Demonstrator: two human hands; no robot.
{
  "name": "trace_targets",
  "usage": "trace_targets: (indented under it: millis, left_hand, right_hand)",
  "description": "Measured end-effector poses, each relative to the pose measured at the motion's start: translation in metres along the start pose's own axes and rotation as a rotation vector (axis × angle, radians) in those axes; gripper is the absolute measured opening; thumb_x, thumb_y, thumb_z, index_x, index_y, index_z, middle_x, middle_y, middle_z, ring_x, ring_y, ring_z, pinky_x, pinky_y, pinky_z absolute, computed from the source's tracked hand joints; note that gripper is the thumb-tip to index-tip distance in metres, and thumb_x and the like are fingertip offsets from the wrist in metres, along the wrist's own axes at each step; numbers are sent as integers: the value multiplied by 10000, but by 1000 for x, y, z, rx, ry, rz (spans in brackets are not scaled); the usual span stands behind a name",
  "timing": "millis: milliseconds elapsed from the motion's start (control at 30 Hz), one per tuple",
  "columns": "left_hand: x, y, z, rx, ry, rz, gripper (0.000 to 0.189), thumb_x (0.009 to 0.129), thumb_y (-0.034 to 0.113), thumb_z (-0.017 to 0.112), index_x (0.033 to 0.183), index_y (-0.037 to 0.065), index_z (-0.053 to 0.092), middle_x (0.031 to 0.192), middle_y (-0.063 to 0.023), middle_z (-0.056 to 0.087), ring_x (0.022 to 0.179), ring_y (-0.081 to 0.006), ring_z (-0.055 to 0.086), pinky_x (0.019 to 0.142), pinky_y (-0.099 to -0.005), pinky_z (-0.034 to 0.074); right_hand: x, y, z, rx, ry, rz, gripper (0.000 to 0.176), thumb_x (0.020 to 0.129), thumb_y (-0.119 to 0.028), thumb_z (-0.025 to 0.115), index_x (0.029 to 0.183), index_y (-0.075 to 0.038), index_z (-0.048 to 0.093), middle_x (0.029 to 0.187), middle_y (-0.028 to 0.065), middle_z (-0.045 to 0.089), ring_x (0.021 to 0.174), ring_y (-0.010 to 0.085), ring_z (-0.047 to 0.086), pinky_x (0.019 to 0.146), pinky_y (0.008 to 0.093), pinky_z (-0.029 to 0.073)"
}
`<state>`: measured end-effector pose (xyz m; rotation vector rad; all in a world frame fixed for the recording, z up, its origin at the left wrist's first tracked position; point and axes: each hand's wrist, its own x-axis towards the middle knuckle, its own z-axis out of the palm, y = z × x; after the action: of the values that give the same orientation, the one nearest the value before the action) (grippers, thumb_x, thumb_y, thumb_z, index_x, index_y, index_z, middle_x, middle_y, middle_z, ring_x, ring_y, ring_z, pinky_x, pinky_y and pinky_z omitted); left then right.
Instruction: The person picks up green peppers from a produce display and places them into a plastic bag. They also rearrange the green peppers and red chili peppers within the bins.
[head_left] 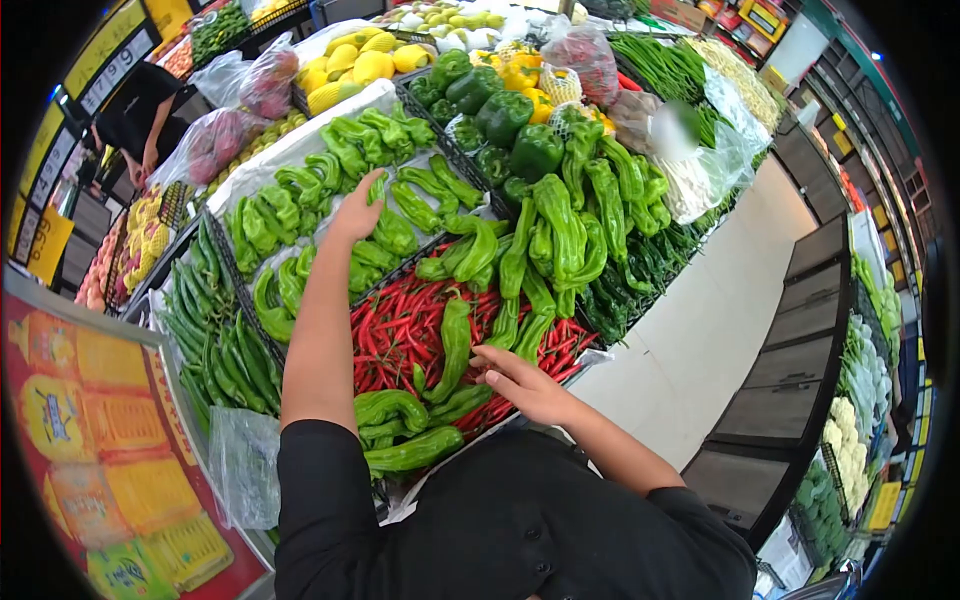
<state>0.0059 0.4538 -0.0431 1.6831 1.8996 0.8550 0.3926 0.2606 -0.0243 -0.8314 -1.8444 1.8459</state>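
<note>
My left hand reaches over the lined crate of wrinkled green peppers. Its fingers close round a green pepper, of which only a part shows. Rows of more green peppers lie about that hand on white lining. Nearer my body, my right hand hovers palm down with its fingers apart and nothing in them. Just left of its fingertips a long green pepper rests on a bed of red chilies. Other long green peppers are heaped beyond that hand, partly over the chilies.
Dark green bell peppers and yellow peppers sit farther back. Slim green chilies fill the left side, with a clear plastic bag in front. An aisle floor runs at right. Another person stands at far left.
</note>
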Motion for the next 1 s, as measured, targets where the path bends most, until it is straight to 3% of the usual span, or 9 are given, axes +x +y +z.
trace_targets:
  millis: [100,200,300,400,433,533,733,933,1000]
  left_hand:
    - [3,-3,13,29,-56,-168,608,923,247,632,1492,271,417,1312,-292,615,1237,-464,574,1048,-484,463]
    - [10,-33,29,110,-26,-144,588,948,251,609,1498,272,401,1167,-292,670,853,-346,707,849,-447,544]
    - [8,-41,32,234,31,8,584,943,282,607,1490,258,403,1176,-303,665,981,-399,695,897,-470,534]
    - [-3,-1,24,455,-141,-188,622,930,346,606,1513,249,412,1248,-312,634,1196,-483,591,1039,-477,474]
    - [-3,1,27,629,-171,-210,604,955,411,554,1527,280,408,1353,-264,588,1303,-450,516,1090,-513,415]
    - [-22,31,25,844,-167,-237,575,971,442,527,1519,293,435,1472,-221,494,1396,-397,416,1119,-574,338]
    - [-38,56,22,919,-130,-127,484,980,419,543,1439,265,546,1474,-171,476,1388,-352,409,1090,-627,319]
    - [-43,113,19,408,-218,261,487,940,412,627,1351,155,589,1248,-196,617,1154,-348,604,978,-499,474]
    - [-55,146,22,278,-289,276,522,931,436,631,1359,141,577,1201,-223,631,1093,-369,631,951,-479,496]
  right_hand:
    - [-1,5,-2,-5,30,-1,558,1078,-292,493,1527,7,354,1386,179,546,1250,256,545,1050,367,433]
    - [-2,-2,-3,-46,30,14,548,1074,-283,503,1523,-2,362,1378,174,551,1233,256,553,1029,367,447]
    - [2,-4,-2,-73,16,15,538,1068,-271,515,1516,-10,372,1370,170,555,1214,254,562,1010,365,458]
    - [5,-3,-2,-105,7,-14,535,1060,-255,528,1511,-10,377,1360,165,555,1177,256,584,1000,370,469]
    - [6,-4,-3,-111,4,-20,536,1059,-253,529,1511,-10,376,1359,165,555,1167,257,589,998,372,472]
    - [5,-6,-5,-129,11,-39,533,1052,-238,537,1507,-7,383,1347,172,555,1134,264,602,990,382,483]
    - [2,2,-10,-163,38,-72,532,1043,-229,546,1498,0,393,1336,176,560,1119,268,608,983,386,486]
    - [0,8,-6,-147,52,-128,535,1039,-240,555,1486,10,401,1320,176,570,1074,267,631,960,383,501]
    - [-1,5,-4,-165,53,-148,534,1039,-244,556,1481,13,404,1313,179,575,1067,268,636,955,381,505]
